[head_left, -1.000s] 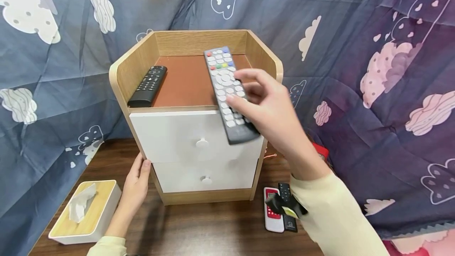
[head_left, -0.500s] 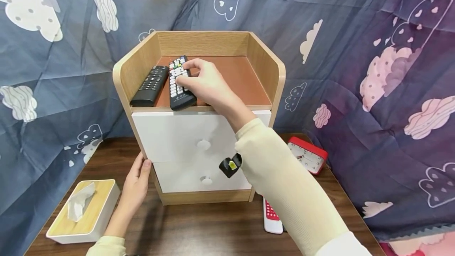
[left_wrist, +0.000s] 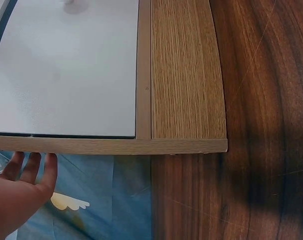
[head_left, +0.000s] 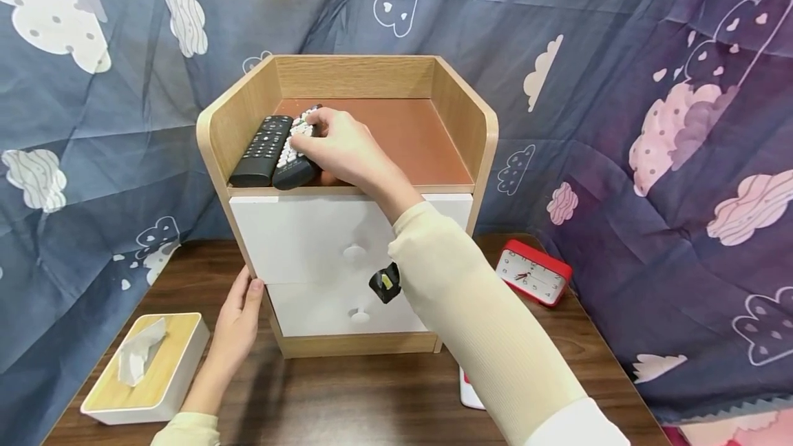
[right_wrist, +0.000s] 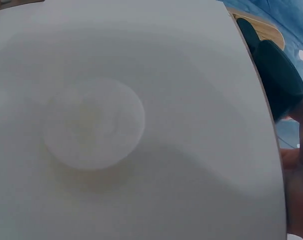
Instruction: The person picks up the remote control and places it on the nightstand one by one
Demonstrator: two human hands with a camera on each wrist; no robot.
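Observation:
In the head view my right hand (head_left: 347, 149) pinches a dark remote control with white buttons (head_left: 295, 169) at the left of the cabinet's brown top (head_left: 403, 136). That remote lies slanted, right beside an all-black remote control (head_left: 263, 150) along the left side wall. My left hand (head_left: 238, 315) touches the left side of the small wooden cabinet (head_left: 359, 346) with fairly straight fingers. The left wrist view shows the fingertips of the left hand (left_wrist: 21, 192) against the cabinet's side edge (left_wrist: 116, 146). In the right wrist view a white drawer knob (right_wrist: 94, 124) fills much of the picture.
A tissue box (head_left: 149, 363) stands on the dark wood table (head_left: 347, 405) at the left. To the right sits a red alarm clock (head_left: 534, 272). A white and red remote control (head_left: 469, 394) is mostly hidden by the right sleeve. Patterned cloth (head_left: 595, 88) hangs behind.
My right hand has carried the white-buttoned remote left and lowered it to the cabinet top beside the black one. The sleeve now uncovers the alarm clock. My left hand has stayed put.

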